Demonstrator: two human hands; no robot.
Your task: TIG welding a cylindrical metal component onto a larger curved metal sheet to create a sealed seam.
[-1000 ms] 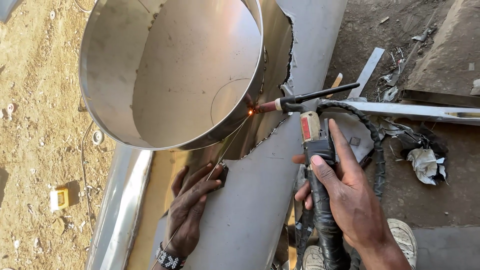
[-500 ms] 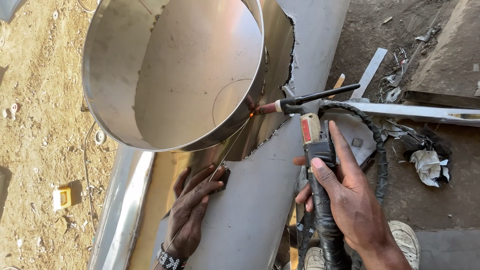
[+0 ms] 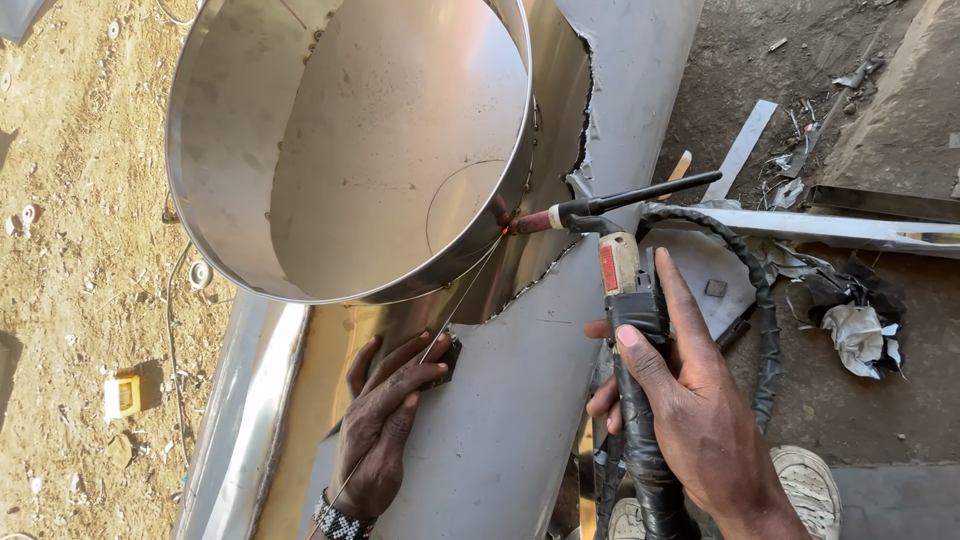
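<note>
A wide shiny steel ring [image 3: 300, 170] sits in a jagged cut-out of a large steel pipe [image 3: 500, 420]. My right hand [image 3: 690, 410] grips the black handle of a welding torch [image 3: 625, 270], whose tip touches the ring's lower right rim where a small orange glow [image 3: 506, 231] shows. My left hand [image 3: 385, 420] rests on the pipe and pinches a thin filler rod [image 3: 455, 310] that runs up to the glowing spot. A beaded bracelet [image 3: 340, 520] is on my left wrist.
The torch's black hose [image 3: 765, 330] loops to the right. Metal strips [image 3: 740, 150], scrap and crumpled rags [image 3: 860, 335] lie on dark ground at right. Sandy ground with a small yellow box [image 3: 122, 393] lies left. My shoe [image 3: 810, 490] is at the bottom right.
The view has shifted slightly; the ring sits a little further right in the frame. Both hands, torch and rod stay at the same seam, and the glow persists.
</note>
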